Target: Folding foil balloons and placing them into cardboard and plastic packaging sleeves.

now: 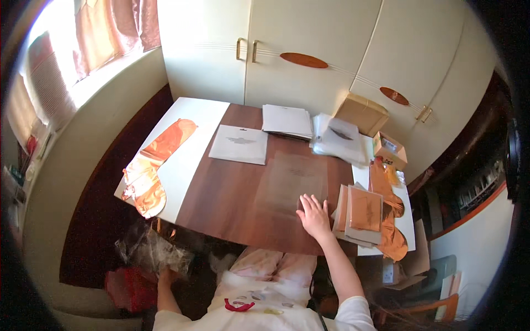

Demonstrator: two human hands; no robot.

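Observation:
My right hand (pixel 314 216) rests on the brown table with its fingers spread. It lies on the near right corner of a flat, see-through plastic sleeve (pixel 290 182), which has faint print on it. Down at the lower left, off the table's edge, my left hand (pixel 167 274) is at a crumpled clear plastic wrapping (pixel 154 248). Its fingers are dim and partly hidden, so I cannot make out whether they grip the plastic. Right of my right hand lie flat packs with copper-orange contents (pixel 365 209).
Shiny copper-orange foil pieces (pixel 157 165) lie at the table's left; similar ones (pixel 393 237) lie at its right. Farther back are a white flat envelope (pixel 238 144), a white stack (pixel 287 120), clear sleeves (pixel 338 138) and cardboard boxes (pixel 362 112). A red bag (pixel 130 289) sits below left.

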